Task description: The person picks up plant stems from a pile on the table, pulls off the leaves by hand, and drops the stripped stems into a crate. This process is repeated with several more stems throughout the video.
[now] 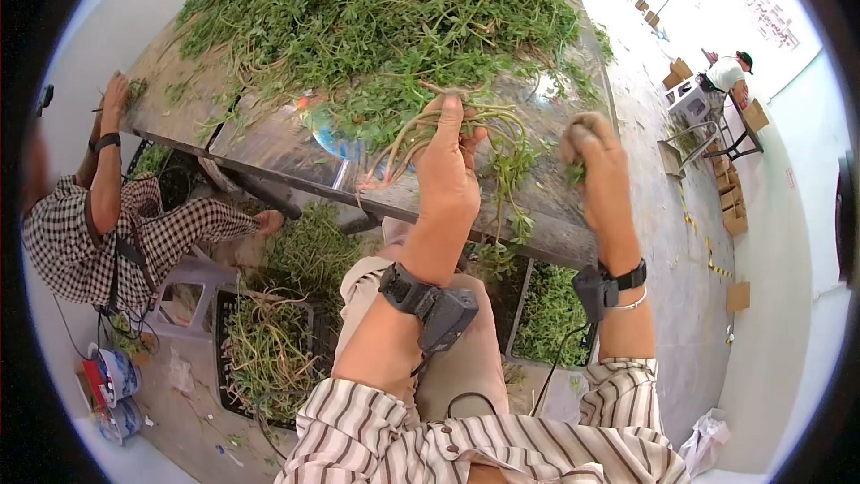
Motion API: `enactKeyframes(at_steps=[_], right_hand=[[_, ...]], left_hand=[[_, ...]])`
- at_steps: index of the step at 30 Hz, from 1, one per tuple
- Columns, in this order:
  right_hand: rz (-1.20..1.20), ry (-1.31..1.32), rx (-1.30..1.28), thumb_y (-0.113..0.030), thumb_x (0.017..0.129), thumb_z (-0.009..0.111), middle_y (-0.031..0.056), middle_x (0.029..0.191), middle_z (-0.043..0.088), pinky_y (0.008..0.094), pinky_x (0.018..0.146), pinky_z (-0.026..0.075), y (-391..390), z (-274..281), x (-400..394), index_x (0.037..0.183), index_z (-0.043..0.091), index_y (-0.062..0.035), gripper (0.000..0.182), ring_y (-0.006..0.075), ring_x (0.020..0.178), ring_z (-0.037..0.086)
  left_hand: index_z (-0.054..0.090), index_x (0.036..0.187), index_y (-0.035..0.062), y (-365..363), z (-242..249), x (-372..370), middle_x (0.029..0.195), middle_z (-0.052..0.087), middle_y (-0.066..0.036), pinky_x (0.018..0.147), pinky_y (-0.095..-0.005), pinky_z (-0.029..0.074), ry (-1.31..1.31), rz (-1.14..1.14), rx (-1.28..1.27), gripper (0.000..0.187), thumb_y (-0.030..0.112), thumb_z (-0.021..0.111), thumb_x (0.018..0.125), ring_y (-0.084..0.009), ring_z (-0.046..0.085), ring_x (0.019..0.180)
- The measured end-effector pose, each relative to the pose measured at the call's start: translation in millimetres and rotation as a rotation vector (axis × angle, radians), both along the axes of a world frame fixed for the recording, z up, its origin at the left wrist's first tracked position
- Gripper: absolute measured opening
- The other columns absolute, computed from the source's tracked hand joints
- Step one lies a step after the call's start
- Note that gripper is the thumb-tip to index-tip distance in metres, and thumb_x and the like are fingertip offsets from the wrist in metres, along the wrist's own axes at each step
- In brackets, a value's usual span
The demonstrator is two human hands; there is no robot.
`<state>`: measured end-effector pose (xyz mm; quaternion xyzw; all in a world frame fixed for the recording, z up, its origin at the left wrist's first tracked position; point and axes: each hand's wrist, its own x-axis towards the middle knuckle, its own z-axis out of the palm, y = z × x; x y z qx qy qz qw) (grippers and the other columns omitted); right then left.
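Note:
My left hand (pixel 448 170) is closed around a bunch of long-stemmed leafy greens (pixel 412 136), just above the near edge of the table. Pale stems poke out to the left of the fist, and leafy tips droop on its right. To the right, my right hand (pixel 595 157) is raised over the table's corner with its fingers curled. A scrap of green leaf (pixel 576 173) shows under those fingers, which are slightly blurred. A big heap of the same greens (pixel 385 27) covers the far part of the wooden table (pixel 269 148).
Black crates of stems (pixel 224 376) and of leafy greens (pixel 513 341) stand on the floor beside my legs. A co-worker in checked clothes (pixel 67 237) sits at left by a purple stool (pixel 193 278). Another person (pixel 724 76) is far right near cardboard boxes (pixel 730 197).

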<state>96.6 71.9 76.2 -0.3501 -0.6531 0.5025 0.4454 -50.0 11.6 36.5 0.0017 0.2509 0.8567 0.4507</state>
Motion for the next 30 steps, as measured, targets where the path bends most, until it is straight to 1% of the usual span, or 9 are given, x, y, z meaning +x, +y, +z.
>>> enactKeyframes(at_steps=[4,11,13,23,25,26,28,29,30], right_hand=[[0.088,-0.339,0.083,-0.021,0.084,0.058,-0.0034,0.073,0.052,0.0208,0.058,0.036,-21.2,-7.2,-9.9,0.093,0.06,-0.0024,0.021,0.0041,0.065,0.043],[0.179,-0.103,-0.12,-0.012,0.079,0.064,-0.0024,0.079,0.056,0.0201,0.065,0.039,-21.7,-26.9,-25.0,0.093,0.062,0.0014,0.019,0.0045,0.072,0.047],[0.104,0.032,-0.196,-0.009,0.079,0.063,-0.0017,0.081,0.059,0.0198,0.066,0.04,-22.3,-27.9,-29.2,0.094,0.063,0.0015,0.018,0.0043,0.074,0.049],[-0.035,-0.051,-0.048,-0.008,0.08,0.057,0.0012,0.077,0.06,0.0229,0.063,0.041,-17.2,-26.4,-19.8,0.09,0.062,0.0036,0.016,0.0073,0.068,0.05],[-0.05,-0.398,0.447,-0.008,0.075,0.056,0.0057,0.071,0.057,0.0251,0.061,0.041,-18.3,-19.2,-16.5,0.085,0.061,0.0015,0.015,0.0102,0.065,0.05],[-0.051,-0.397,0.446,-0.008,0.075,0.056,0.0057,0.071,0.057,0.0251,0.061,0.041,-15.2,-19.9,-14.0,0.085,0.061,0.0015,0.015,0.0102,0.065,0.05],[-0.177,-0.662,0.797,-0.008,0.072,0.055,0.008,0.067,0.053,0.0279,0.057,0.04,-5.1,-23.9,-4.5,0.079,0.059,0.0011,0.012,0.013,0.061,0.048],[-0.179,-0.662,0.798,-0.008,0.072,0.055,0.008,0.067,0.053,0.0279,0.057,0.04,0.6,-26.5,5.0,0.079,0.059,0.0011,0.012,0.013,0.061,0.048],[-0.169,-0.558,0.601,-0.01,0.075,0.055,0.0054,0.067,0.052,0.0284,0.055,0.04,5.1,-25.3,12.3,0.078,0.058,0.0006,0.012,0.0119,0.06,0.046]], left_hand=[[0.06,0.098,0.0099,3.5,-2.1,5.2,0.083,0.06,0.001,0.063,-0.0214,0.053,-0.016,0.033,0.028,0.018,0.021,0.064,0.084,-0.007,0.057,0.07],[0.058,0.104,0.0097,2.5,-4.5,8.4,0.088,0.058,0.001,0.065,-0.0215,0.051,-0.025,-0.033,0.034,0.025,0.02,0.065,0.083,-0.0083,0.056,0.077],[0.059,0.097,0.0086,3.7,-3.4,7.5,0.083,0.061,0.0,0.063,-0.0216,0.053,-0.032,-0.005,0.044,0.019,0.021,0.064,0.084,-0.0089,0.058,0.072],[0.059,0.098,0.0087,2.1,-4.3,8.1,0.084,0.06,-0.001,0.063,-0.0233,0.053,0.019,0.035,0.056,0.017,0.02,0.062,0.085,-0.0088,0.057,0.072],[0.058,0.1,0.0081,1.4,-7.5,8.7,0.085,0.06,0.0,0.062,-0.0234,0.052,0.049,0.004,0.075,0.018,0.02,0.061,0.086,-0.0092,0.057,0.071],[0.058,0.1,0.0081,2.2,-8.9,7.6,0.085,0.06,0.0,0.062,-0.0234,0.052,0.05,0.004,0.074,0.018,0.02,0.061,0.086,-0.0092,0.057,0.071],[0.058,0.102,0.0072,2.1,-5.8,2.8,0.088,0.06,0.0,0.064,-0.0244,0.052,0.039,0.082,0.058,0.02,0.02,0.06,0.086,-0.0097,0.056,0.073],[0.058,0.102,0.0072,0.9,-4.3,-0.5,0.088,0.06,0.0,0.064,-0.0244,0.052,0.039,0.08,0.059,0.02,0.02,0.06,0.086,-0.0097,0.056,0.073],[0.058,0.103,0.0069,-1.7,-0.5,-5.0,0.089,0.059,0.0,0.066,-0.0247,0.052,0.027,0.091,0.062,0.021,0.021,0.06,0.087,-0.0097,0.056,0.075]])
